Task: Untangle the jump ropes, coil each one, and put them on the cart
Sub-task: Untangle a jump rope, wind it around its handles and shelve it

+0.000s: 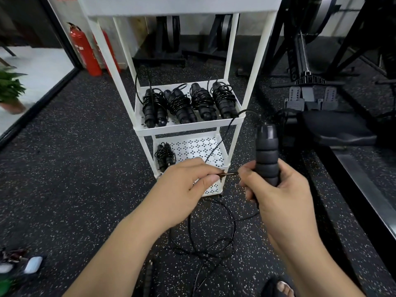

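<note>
My right hand [276,189] grips a black ribbed jump-rope handle [266,155] upright in front of the white cart [186,127]. My left hand [188,183] pinches the thin black cord [230,173] just left of that handle. The cord runs up past the cart's right post and also trails down into loose loops on the floor [214,234]. Several coiled ropes [188,103] lie side by side on the cart's middle shelf. One coiled rope [165,156] sits at the left of the bottom shelf. A second handle [147,277] lies on the floor near my left forearm.
The floor is black speckled rubber. A red fire extinguisher [85,50] stands at the back left beside a potted plant [10,88]. Black gym machines [321,93] crowd the right side. Small items [21,266] lie at the lower left. A sandalled foot [282,288] shows below.
</note>
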The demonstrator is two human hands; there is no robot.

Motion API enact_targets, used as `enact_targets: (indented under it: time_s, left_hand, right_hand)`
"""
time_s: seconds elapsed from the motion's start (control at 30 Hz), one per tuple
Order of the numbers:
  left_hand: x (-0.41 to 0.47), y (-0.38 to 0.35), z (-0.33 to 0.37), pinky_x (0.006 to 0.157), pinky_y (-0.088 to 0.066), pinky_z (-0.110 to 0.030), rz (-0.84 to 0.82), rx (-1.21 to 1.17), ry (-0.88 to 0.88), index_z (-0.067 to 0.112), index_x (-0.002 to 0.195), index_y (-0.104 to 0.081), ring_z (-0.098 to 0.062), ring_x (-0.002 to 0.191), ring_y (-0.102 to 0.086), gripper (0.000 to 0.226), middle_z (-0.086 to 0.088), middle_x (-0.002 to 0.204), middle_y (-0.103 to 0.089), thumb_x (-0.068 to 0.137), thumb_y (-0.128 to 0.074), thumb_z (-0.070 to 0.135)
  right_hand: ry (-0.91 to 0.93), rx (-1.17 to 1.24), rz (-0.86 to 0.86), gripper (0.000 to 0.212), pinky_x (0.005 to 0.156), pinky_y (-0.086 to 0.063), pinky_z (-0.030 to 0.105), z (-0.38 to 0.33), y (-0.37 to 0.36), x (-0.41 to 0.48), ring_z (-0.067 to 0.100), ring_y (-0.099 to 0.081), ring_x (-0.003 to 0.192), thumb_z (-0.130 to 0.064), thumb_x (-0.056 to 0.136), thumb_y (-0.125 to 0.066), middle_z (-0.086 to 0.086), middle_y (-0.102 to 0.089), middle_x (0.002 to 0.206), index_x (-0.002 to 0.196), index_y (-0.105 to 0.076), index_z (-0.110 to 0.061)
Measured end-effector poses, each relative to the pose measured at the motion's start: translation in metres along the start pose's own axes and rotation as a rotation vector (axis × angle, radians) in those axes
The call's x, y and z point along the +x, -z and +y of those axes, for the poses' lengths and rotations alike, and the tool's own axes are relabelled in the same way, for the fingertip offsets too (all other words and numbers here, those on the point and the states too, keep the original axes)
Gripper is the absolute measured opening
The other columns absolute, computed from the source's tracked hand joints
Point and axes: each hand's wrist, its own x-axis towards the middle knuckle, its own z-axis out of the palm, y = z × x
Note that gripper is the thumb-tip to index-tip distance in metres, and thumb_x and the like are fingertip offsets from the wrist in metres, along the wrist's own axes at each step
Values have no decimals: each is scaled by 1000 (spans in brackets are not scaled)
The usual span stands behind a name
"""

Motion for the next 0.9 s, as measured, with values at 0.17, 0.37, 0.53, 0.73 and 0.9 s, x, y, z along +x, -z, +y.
enact_targets:
  time_s: [0.17, 0.37, 0.53, 0.73, 0.9]
  left_hand:
    - [0, 8, -6, 92, -45, -22, 36, 22, 19, 37, 127, -76, -3, 106, -60, 36, 23, 102, -62, 105, -51, 51]
    - [0, 13, -7, 98, -51, -34, 52, -2, 41, 37, 108, -77, -7, 109, -62, 27, 19, 103, -65, 108, -52, 47]
    - [-2, 9, 8, 83, -44, -18, 114, -125, 43, 34, 105, -78, -8, 100, -63, 22, 23, 100, -63, 108, -56, 38]
    - [1, -3, 24, 90, -52, -30, 91, -207, -26, 28, 110, -79, -12, 105, -66, 20, 16, 101, -67, 109, -59, 29]
    - [-2, 16, 20, 96, -61, -37, 71, -352, 149, 41, 121, -79, -1, 103, -75, 25, 24, 110, -79, 101, -70, 29]
  right_hand:
    - [69, 28, 53, 9, 67, -45, 44, -4, 5, 2, 22, -55, 62, -15, 93, -81, 15, -68, 71, 89, -75, -20]
    - [50, 158, 111, 12, 61, -44, 35, -9, 9, 5, 19, -54, 63, -9, 93, -79, 7, -69, 74, 88, -72, -18]
    - [-21, 205, -37, 8, 54, -43, 30, -11, 5, 0, 22, -54, 60, -12, 93, -77, 10, -68, 77, 95, -71, -17]
    - [-22, 21, -104, 7, 58, -44, 40, 4, -10, -9, 23, -57, 59, -18, 94, -80, 19, -72, 77, 92, -74, -20]
    - [-99, 187, -75, 8, 51, -42, 30, -5, -3, -6, 20, -54, 58, -12, 93, -77, 12, -72, 75, 94, -71, -8]
